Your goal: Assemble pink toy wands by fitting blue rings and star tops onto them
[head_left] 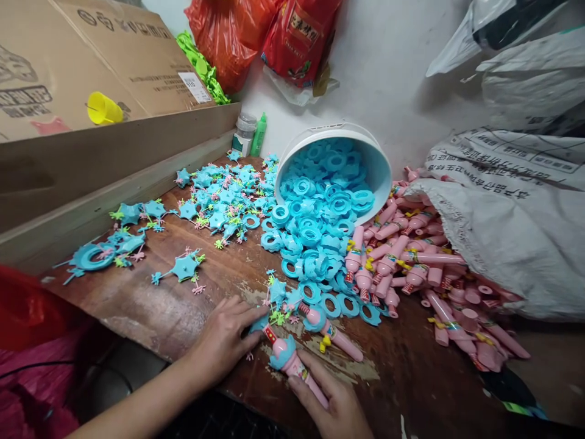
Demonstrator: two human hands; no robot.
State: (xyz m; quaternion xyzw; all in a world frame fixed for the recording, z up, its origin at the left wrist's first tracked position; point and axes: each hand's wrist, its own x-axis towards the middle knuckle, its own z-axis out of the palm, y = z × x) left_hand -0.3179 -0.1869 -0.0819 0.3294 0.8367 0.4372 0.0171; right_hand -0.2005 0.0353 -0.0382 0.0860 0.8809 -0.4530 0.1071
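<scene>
Pink toy wand (297, 369), ringed by a blue collar (283, 353), is grasped between thumb and fingers of a worker's right hand (336, 399) over a brown table (159, 311), seen from the head camera; the left hand's (222, 335) slightly parted thumb and forefinger touch a blue piece (259, 323), their grip unclear.

Worn brown tabletop (155, 311) beneath blue star pieces (217, 218), blue rings (322, 266), tipped white bucket (382, 177), pink wands (417, 275).
</scene>
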